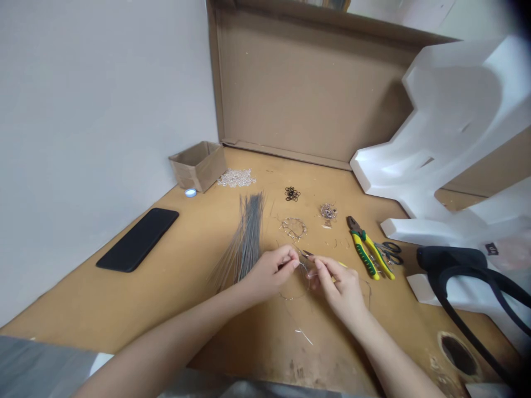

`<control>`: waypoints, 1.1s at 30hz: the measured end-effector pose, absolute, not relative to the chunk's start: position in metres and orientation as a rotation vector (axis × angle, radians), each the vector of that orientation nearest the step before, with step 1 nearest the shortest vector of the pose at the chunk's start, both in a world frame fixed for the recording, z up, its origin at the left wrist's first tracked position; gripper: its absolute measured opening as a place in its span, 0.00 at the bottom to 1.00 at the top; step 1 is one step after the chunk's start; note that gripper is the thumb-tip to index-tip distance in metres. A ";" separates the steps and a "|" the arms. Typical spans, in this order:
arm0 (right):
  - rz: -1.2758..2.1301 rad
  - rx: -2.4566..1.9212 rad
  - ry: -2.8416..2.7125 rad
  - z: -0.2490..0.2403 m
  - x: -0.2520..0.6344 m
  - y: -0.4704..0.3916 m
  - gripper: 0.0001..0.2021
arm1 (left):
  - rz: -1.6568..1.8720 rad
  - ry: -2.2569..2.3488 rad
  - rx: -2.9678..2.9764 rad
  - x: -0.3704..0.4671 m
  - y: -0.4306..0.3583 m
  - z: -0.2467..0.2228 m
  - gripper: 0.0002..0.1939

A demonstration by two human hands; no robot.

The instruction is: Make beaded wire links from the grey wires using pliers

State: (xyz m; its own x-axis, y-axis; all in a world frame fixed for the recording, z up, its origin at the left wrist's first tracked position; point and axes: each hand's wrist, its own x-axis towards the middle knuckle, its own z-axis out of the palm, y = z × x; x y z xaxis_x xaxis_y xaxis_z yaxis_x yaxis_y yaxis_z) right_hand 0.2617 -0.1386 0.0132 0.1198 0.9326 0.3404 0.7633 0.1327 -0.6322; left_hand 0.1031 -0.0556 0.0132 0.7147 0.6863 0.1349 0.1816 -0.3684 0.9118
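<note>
My left hand (279,269) is closed in a pinch on a thin silvery wire (302,266) above the table. Close by on the right, my right hand (338,282) has its fingers closed around a dark-tipped tool (307,253), with a bit of yellow showing behind the hand; its kind is mostly hidden. Fine wire loops hang between and below the fingertips, too thin to follow clearly. A bundle of straight grey wires (250,235) lies beside my left hand. Just beyond both hands is a wire ring with small beads or links (293,228).
Yellow-green pliers (365,249) and scissors (390,251) lie at right. Farther back are black rings (292,193), a small wire coil (328,211), clear beads (237,177) and a cardboard box (198,166). A black phone (138,239) lies left; white foam (452,110) stands right.
</note>
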 end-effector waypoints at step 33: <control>-0.028 -1.611 -2.264 0.018 0.273 -0.137 0.12 | 0.463 0.606 1.870 0.102 -0.050 0.008 0.09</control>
State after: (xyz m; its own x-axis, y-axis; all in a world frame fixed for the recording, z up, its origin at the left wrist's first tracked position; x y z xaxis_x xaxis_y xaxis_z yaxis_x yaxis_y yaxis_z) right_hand 0.2732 -0.1371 0.0180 -0.2849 0.9103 0.3003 0.9175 0.3497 -0.1896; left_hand 0.1024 -0.0496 0.0077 0.7955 0.6050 0.0339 0.1917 -0.3044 0.9331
